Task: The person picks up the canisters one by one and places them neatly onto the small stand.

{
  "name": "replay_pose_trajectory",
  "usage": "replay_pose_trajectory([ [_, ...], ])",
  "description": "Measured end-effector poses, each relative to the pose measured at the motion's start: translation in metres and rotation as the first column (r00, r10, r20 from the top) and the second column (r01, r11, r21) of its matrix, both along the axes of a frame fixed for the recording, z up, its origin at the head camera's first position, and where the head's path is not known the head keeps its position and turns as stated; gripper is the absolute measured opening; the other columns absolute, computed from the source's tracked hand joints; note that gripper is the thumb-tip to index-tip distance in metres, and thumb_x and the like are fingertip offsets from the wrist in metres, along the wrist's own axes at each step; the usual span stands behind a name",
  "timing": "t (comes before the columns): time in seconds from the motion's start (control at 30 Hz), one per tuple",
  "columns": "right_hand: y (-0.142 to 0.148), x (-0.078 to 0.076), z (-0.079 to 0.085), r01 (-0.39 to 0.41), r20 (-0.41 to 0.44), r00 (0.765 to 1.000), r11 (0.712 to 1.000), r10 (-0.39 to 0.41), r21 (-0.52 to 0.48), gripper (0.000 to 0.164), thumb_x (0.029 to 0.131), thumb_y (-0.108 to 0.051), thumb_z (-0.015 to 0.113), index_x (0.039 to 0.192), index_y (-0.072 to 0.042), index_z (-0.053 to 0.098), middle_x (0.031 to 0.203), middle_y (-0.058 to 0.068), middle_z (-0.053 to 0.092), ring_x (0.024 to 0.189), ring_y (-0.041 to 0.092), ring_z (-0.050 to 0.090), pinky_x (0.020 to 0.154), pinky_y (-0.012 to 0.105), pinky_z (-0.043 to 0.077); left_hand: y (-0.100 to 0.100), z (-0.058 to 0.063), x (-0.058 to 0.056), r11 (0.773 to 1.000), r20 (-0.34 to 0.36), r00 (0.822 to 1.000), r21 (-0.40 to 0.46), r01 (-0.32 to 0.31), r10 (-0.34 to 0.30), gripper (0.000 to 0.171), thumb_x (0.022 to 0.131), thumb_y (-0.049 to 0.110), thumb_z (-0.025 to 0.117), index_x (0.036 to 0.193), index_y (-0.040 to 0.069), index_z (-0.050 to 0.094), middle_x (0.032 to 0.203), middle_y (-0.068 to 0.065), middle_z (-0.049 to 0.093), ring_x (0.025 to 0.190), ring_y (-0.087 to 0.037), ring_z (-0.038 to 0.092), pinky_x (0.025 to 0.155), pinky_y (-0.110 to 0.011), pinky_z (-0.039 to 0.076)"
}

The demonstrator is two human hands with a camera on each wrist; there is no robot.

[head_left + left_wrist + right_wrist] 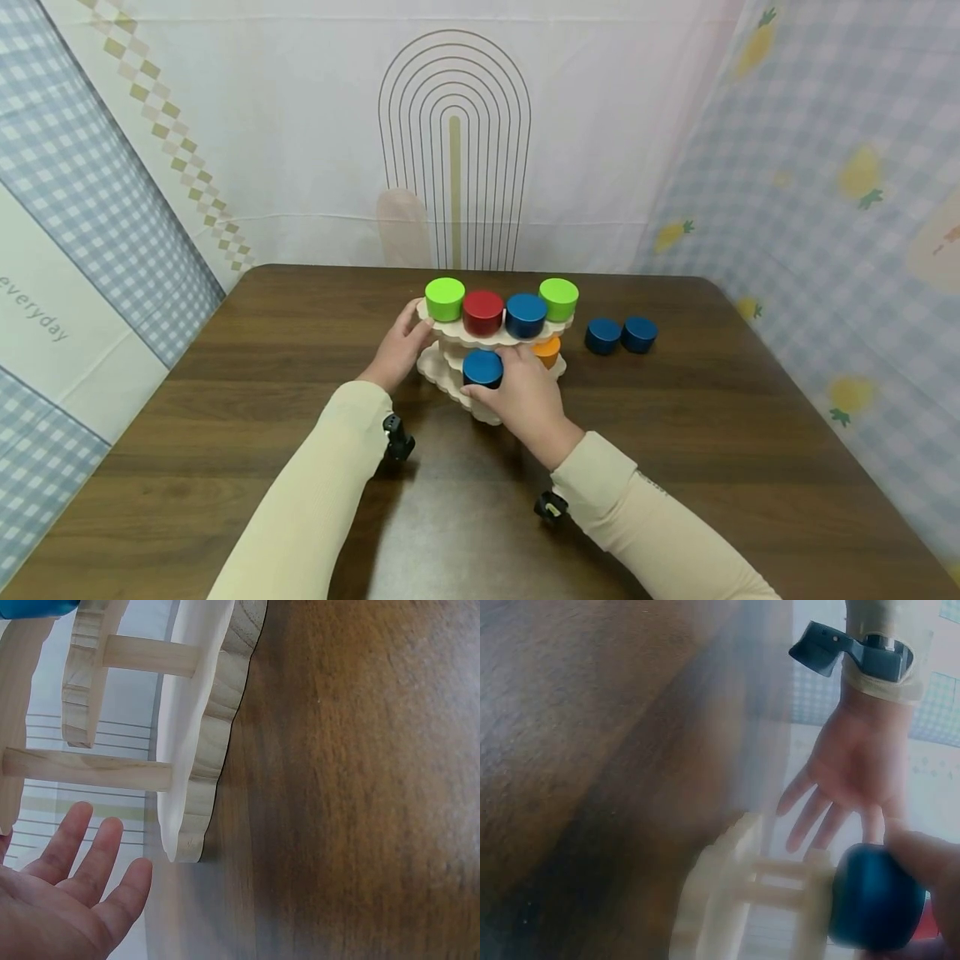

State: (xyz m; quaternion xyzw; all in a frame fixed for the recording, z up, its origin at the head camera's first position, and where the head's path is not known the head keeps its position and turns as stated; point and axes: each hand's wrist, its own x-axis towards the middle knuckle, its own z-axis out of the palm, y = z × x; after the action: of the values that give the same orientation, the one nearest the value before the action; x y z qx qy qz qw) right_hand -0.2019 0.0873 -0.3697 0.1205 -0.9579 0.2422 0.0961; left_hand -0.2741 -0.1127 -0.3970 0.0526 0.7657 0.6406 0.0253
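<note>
A three-level wooden stand with scalloped edges (442, 379) stands at the middle of the table. My right hand (528, 400) grips a blue cylinder (482, 367) between thumb and fingers at the front of the middle level, below the top one. At the stand's left end, my left hand (401, 350) holds the top level's rim with thumb and forefinger. Its other fingers (105, 844) stretch out loosely beside the stand's posts. Along the top level sit a green cylinder (445, 300), a red one (482, 313), a blue one (526, 316) and another green one (558, 300).
An orange cylinder (548, 351) shows below the top level, partly hidden behind my right hand. Two blue cylinders (603, 336) lie side by side on the brown wooden table (712, 400), right of the stand. A printed cloth (315, 142) hangs behind the table.
</note>
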Motion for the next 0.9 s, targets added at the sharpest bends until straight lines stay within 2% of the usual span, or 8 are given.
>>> replay_pose_trajectory([
  [0.23, 0.0, -0.001, -0.002, 0.022, -0.012, 1.0, 0.999, -0.022, -0.044, 0.062, 0.075, -0.04, 0.082, 0.118, -0.004, 0.057, 0.112, 0.012, 0.063, 0.1, 0.027, 0.06, 0.089, 0.044, 0.053, -0.001, 0.001, 0.0, 1.0, 0.01, 1.0, -0.018, 0.003, -0.003, 0.054, 0.103, 0.034, 0.042, 0.152, 0.023, 0.023, 0.156, -0.011, 0.026, 0.129, -0.032, 0.048, 0.111, -0.043, 0.034],
  [0.43, -0.003, -0.001, -0.002, 0.011, -0.016, 1.0, 0.999, -0.012, -0.047, 0.053, 0.079, -0.035, 0.08, 0.117, -0.005, 0.058, 0.11, 0.011, 0.063, 0.097, 0.025, 0.059, 0.084, 0.043, 0.054, -0.002, 0.001, 0.0, 1.0, 0.018, 1.0, -0.013, 0.002, -0.002, 0.055, 0.103, 0.033, 0.042, 0.153, 0.022, 0.022, 0.156, -0.011, 0.025, 0.128, -0.034, 0.049, 0.111, -0.043, 0.034],
  [0.67, -0.008, -0.003, -0.003, 0.028, -0.085, 0.996, 0.999, -0.03, -0.019, 0.035, 0.085, -0.025, 0.075, 0.112, -0.009, 0.061, 0.092, 0.005, 0.063, 0.08, 0.02, 0.057, 0.065, 0.034, 0.053, -0.002, 0.002, 0.001, 1.0, 0.025, 1.0, -0.016, 0.009, -0.009, 0.055, 0.103, 0.036, 0.042, 0.153, 0.024, 0.022, 0.156, -0.013, 0.026, 0.126, -0.036, 0.05, 0.112, -0.045, 0.032],
  [0.77, -0.009, -0.005, -0.003, 0.024, -0.114, 0.993, 1.0, -0.026, -0.015, 0.025, 0.086, -0.022, 0.074, 0.106, -0.011, 0.063, 0.09, 0.004, 0.066, 0.078, 0.019, 0.059, 0.065, 0.033, 0.053, -0.001, 0.002, 0.0, 1.0, 0.03, 1.0, -0.022, 0.002, -0.002, 0.055, 0.103, 0.036, 0.043, 0.153, 0.024, 0.023, 0.155, -0.014, 0.029, 0.125, -0.037, 0.051, 0.112, -0.046, 0.032],
  [0.8, -0.01, -0.005, -0.004, 0.022, -0.118, 0.993, 1.0, -0.023, -0.014, 0.022, 0.087, -0.021, 0.073, 0.105, -0.011, 0.064, 0.09, 0.004, 0.067, 0.078, 0.019, 0.06, 0.066, 0.033, 0.054, -0.001, 0.006, 0.002, 1.0, 0.037, 0.999, -0.022, 0.004, -0.004, 0.055, 0.103, 0.035, 0.043, 0.153, 0.023, 0.023, 0.154, -0.016, 0.029, 0.126, -0.038, 0.05, 0.112, -0.046, 0.032],
  [0.9, -0.011, -0.006, -0.004, 0.011, -0.121, 0.993, 1.0, -0.013, -0.014, 0.019, 0.088, -0.02, 0.072, 0.103, -0.011, 0.066, 0.094, 0.004, 0.07, 0.081, 0.02, 0.063, 0.071, 0.034, 0.055, -0.001, 0.007, 0.003, 1.0, 0.053, 0.999, -0.021, 0.005, -0.004, 0.056, 0.103, 0.035, 0.043, 0.153, 0.023, 0.021, 0.155, -0.016, 0.027, 0.127, -0.039, 0.049, 0.113, -0.047, 0.03],
])
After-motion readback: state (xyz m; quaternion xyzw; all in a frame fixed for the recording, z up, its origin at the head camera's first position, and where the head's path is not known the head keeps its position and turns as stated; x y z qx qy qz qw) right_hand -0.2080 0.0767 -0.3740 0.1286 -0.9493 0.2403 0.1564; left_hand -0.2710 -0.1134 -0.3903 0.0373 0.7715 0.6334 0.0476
